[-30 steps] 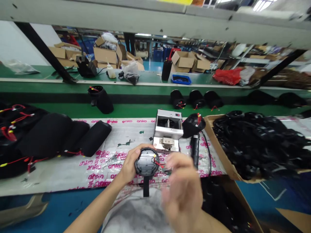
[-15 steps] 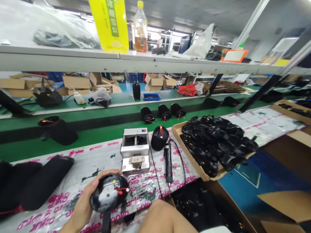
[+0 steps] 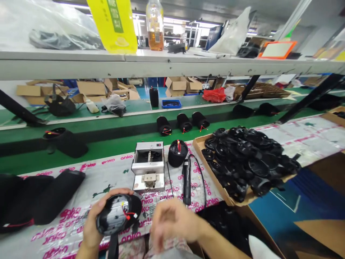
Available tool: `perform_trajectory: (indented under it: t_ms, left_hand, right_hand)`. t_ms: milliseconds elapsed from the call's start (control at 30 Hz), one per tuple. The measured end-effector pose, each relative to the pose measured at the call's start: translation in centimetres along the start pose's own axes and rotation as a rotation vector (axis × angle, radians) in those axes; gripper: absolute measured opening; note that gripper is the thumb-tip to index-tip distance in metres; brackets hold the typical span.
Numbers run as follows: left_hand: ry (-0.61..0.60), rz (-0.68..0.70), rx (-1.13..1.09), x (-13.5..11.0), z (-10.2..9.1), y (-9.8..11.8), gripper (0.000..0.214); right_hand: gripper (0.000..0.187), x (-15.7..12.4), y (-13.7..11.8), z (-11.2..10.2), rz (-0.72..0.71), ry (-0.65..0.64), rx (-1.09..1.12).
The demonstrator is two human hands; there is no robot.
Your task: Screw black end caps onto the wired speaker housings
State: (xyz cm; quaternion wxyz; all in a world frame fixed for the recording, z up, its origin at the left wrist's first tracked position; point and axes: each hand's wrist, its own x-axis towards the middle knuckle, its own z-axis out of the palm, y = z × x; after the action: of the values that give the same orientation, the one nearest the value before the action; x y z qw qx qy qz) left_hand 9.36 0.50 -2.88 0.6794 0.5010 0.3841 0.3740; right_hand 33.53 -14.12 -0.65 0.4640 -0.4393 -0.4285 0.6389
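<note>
Under the left hand (image 3: 91,219), pink "anko" print (image 3: 130,237) repeats.

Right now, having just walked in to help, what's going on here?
A person grips a round black housing with red wires in their left hand, above a printed plastic sheet. Their blurred right hand is beside it, apparently empty. Nearby are a silver bench machine, a black electric screwdriver and a cardboard tray heaped with black parts.

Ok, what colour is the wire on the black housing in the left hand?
Red; the wire on the housing shows best in the head view.
</note>
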Motion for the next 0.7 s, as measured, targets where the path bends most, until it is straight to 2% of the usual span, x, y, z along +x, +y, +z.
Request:
perform_trajectory:
  t_ms: [33,133,200,267,333,433,500,567,633,700]
  left_hand:
    - [-0.015,0.01,-0.01,0.1,0.2,0.0,0.063]
    - [-0.08,0.039,-0.023,0.3,0.5,0.2,0.063]
    - [-0.13,0.053,-0.022,0.4,0.5,0.2,0.063]
    - [-0.171,0.077,-0.023,0.6,0.4,0.2,0.063]
    - [-0.219,0.101,-0.022,0.8,0.4,0.1,0.063]
    - [-0.296,0.143,0.0,1.2,0.6,0.0,0.061]
    - [-0.346,0.169,0.014,1.4,0.6,0.0,0.062]
    - [-0.397,0.18,0.039,1.5,0.4,0.2,0.063]
    - [-0.455,0.184,0.081,1.6,0.0,0.6,0.063]
    - [-0.527,0.178,0.11,1.6,-0.4,1.0,0.063]
  right_hand:
    - [0.081,-0.4,0.3,-2.1,0.058,0.17,-0.096]
    - [0.059,-1.8,1.0,-8.1,0.084,0.645,-0.337]
    - [0.047,-2.1,1.5,-10.5,0.113,0.866,-0.486]
    - [0.048,-1.5,2.0,-11.4,0.162,0.99,-0.585]
    - [0.042,-0.5,2.1,-11.3,0.211,1.044,-0.621]
    - [0.027,0.4,1.5,-10.4,0.244,1.093,-0.561]
    - [0.033,-0.3,0.7,-9.3,0.222,1.125,-0.46]
    - [0.05,-2.0,-0.4,-7.4,0.153,1.134,-0.339]
    - [0.065,-4.0,-1.8,-4.7,0.031,1.127,-0.233]
    - [0.068,-5.4,-3.5,-1.9,-0.12,1.117,-0.159]
